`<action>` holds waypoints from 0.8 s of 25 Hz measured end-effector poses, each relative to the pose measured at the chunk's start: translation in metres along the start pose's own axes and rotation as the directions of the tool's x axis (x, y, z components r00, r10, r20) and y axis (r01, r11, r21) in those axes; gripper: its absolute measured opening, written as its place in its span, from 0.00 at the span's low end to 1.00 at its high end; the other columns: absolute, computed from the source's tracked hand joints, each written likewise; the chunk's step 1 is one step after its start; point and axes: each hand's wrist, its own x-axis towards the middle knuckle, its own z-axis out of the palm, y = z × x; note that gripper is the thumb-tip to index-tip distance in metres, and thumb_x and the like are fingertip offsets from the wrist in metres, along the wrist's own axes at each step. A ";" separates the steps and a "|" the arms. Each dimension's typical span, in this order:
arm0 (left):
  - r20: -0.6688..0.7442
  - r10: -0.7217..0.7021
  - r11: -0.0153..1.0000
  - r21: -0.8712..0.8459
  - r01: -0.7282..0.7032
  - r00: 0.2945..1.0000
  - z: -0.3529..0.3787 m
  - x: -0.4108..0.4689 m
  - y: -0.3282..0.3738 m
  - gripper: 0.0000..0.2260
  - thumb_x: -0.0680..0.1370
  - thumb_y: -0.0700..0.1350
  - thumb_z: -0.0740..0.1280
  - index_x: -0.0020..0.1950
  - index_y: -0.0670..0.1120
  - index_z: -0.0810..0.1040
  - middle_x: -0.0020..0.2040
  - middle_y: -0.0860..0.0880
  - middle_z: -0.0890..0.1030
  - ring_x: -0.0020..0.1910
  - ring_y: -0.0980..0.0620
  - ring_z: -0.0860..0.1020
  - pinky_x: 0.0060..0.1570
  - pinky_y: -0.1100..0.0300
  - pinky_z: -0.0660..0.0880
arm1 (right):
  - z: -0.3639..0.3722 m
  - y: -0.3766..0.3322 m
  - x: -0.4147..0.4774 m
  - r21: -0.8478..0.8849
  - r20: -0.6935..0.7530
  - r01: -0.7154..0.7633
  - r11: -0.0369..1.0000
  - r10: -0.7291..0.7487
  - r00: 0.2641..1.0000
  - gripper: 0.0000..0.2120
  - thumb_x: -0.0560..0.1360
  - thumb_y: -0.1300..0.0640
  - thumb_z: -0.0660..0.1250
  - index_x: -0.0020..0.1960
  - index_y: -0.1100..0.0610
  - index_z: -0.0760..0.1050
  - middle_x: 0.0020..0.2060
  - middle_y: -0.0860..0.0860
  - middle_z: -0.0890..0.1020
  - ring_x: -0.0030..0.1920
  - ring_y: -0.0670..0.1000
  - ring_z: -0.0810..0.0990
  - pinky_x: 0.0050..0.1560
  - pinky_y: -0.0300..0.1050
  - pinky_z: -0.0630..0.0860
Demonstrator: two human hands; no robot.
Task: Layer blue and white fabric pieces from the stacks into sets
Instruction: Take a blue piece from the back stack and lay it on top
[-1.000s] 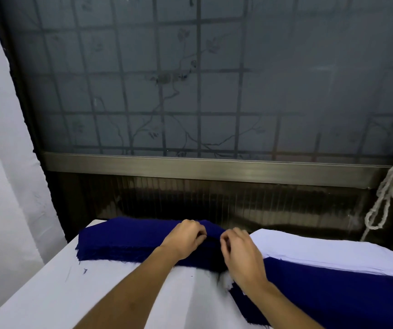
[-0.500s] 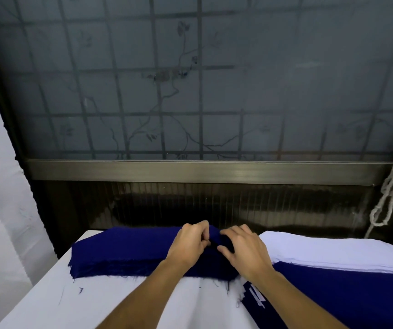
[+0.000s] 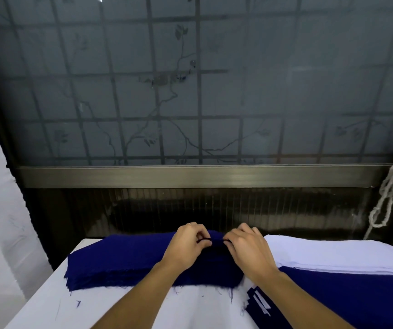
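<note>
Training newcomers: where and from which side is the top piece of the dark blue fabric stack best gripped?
Probably its right edge, from above: the dark blue fabric stack lies flat, plies flush, so only an edge lifts. Left hand and right hand pinch there.

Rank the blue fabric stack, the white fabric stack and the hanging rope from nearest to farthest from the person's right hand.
1. Blue fabric stack: at the right hand, which pinches its top edge.
2. White fabric stack: just to the right.
3. Rope: far right, hanging behind the table.
</note>
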 end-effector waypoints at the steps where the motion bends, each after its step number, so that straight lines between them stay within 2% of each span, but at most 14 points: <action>1: -0.026 0.018 0.993 0.117 -0.015 1.000 -0.001 -0.002 -0.004 0.06 0.78 0.47 0.72 0.53 0.56 0.80 0.51 0.58 0.78 0.49 0.59 0.78 0.52 0.61 0.78 | -0.001 0.002 0.001 0.012 -0.004 -0.030 0.999 0.030 1.000 0.14 0.85 0.49 0.55 0.65 0.46 0.77 0.58 0.43 0.80 0.59 0.45 0.73 0.59 0.40 0.68; 3: -0.091 0.017 0.960 0.280 0.010 0.996 -0.010 -0.008 -0.015 0.08 0.79 0.46 0.71 0.55 0.57 0.79 0.54 0.58 0.79 0.53 0.57 0.78 0.52 0.59 0.77 | -0.003 0.005 0.001 0.056 -0.006 -0.108 0.993 0.109 0.994 0.12 0.85 0.51 0.57 0.63 0.46 0.77 0.56 0.44 0.78 0.56 0.44 0.75 0.55 0.38 0.73; 5: -0.151 -0.040 0.937 0.337 0.090 0.988 -0.027 -0.017 -0.034 0.07 0.81 0.48 0.69 0.58 0.57 0.80 0.55 0.56 0.82 0.55 0.54 0.80 0.52 0.57 0.78 | -0.005 0.007 0.001 0.087 -0.006 -0.170 0.982 0.171 0.985 0.08 0.84 0.52 0.59 0.59 0.46 0.76 0.54 0.42 0.78 0.53 0.43 0.75 0.50 0.38 0.76; 7: -0.197 -0.093 0.911 0.379 0.163 0.976 -0.053 -0.029 -0.057 0.08 0.82 0.49 0.66 0.60 0.58 0.80 0.55 0.55 0.83 0.54 0.53 0.81 0.52 0.56 0.79 | -0.006 0.009 0.002 0.120 -0.023 -0.215 0.969 0.219 0.975 0.05 0.83 0.52 0.61 0.56 0.45 0.76 0.50 0.40 0.77 0.50 0.42 0.73 0.45 0.37 0.74; 9: -0.256 -0.130 0.867 0.439 0.235 0.958 -0.081 -0.045 -0.081 0.09 0.83 0.49 0.64 0.61 0.58 0.80 0.55 0.55 0.84 0.55 0.53 0.81 0.56 0.55 0.77 | -0.005 0.010 0.003 0.145 -0.040 -0.254 0.956 0.262 0.964 0.04 0.82 0.53 0.63 0.53 0.45 0.75 0.46 0.39 0.76 0.47 0.41 0.70 0.41 0.37 0.69; 12: -0.354 -0.186 0.757 0.543 0.363 0.917 -0.114 -0.067 -0.108 0.11 0.83 0.46 0.63 0.61 0.60 0.79 0.55 0.55 0.84 0.56 0.54 0.80 0.62 0.53 0.73 | -0.004 0.012 0.002 0.181 -0.061 -0.299 0.937 0.314 0.948 0.06 0.82 0.56 0.64 0.52 0.46 0.76 0.44 0.39 0.71 0.44 0.42 0.71 0.38 0.36 0.70; 14: -0.403 -0.217 0.723 0.546 0.424 0.889 -0.129 -0.075 -0.112 0.12 0.83 0.45 0.62 0.59 0.60 0.80 0.53 0.55 0.84 0.56 0.51 0.80 0.58 0.51 0.73 | -0.008 0.015 0.001 0.179 -0.072 -0.294 0.939 0.310 0.948 0.08 0.81 0.60 0.65 0.52 0.46 0.77 0.45 0.39 0.72 0.46 0.42 0.73 0.39 0.35 0.70; 16: -0.448 -0.229 0.746 0.489 0.451 0.864 -0.143 -0.080 -0.107 0.10 0.83 0.45 0.62 0.58 0.57 0.81 0.51 0.52 0.85 0.53 0.48 0.82 0.53 0.49 0.75 | -0.017 0.019 0.001 0.146 -0.084 -0.270 0.952 0.283 0.955 0.10 0.80 0.63 0.67 0.54 0.49 0.80 0.47 0.42 0.75 0.51 0.44 0.73 0.40 0.36 0.69; 18: -0.495 -0.216 0.782 0.428 0.453 0.841 -0.155 -0.082 -0.096 0.07 0.83 0.46 0.65 0.57 0.53 0.82 0.46 0.49 0.85 0.46 0.46 0.82 0.42 0.51 0.77 | -0.030 0.021 0.002 0.105 -0.098 -0.255 0.961 0.265 0.959 0.13 0.79 0.65 0.67 0.58 0.51 0.82 0.48 0.44 0.77 0.53 0.46 0.72 0.41 0.37 0.70; 20: -0.528 -0.211 0.812 0.373 0.448 0.823 -0.164 -0.086 -0.084 0.04 0.82 0.44 0.68 0.53 0.52 0.82 0.42 0.49 0.84 0.37 0.50 0.79 0.32 0.56 0.72 | -0.047 0.024 -0.002 0.087 -0.127 -0.244 0.966 0.254 0.959 0.14 0.80 0.64 0.67 0.61 0.51 0.82 0.47 0.45 0.75 0.52 0.45 0.71 0.41 0.38 0.72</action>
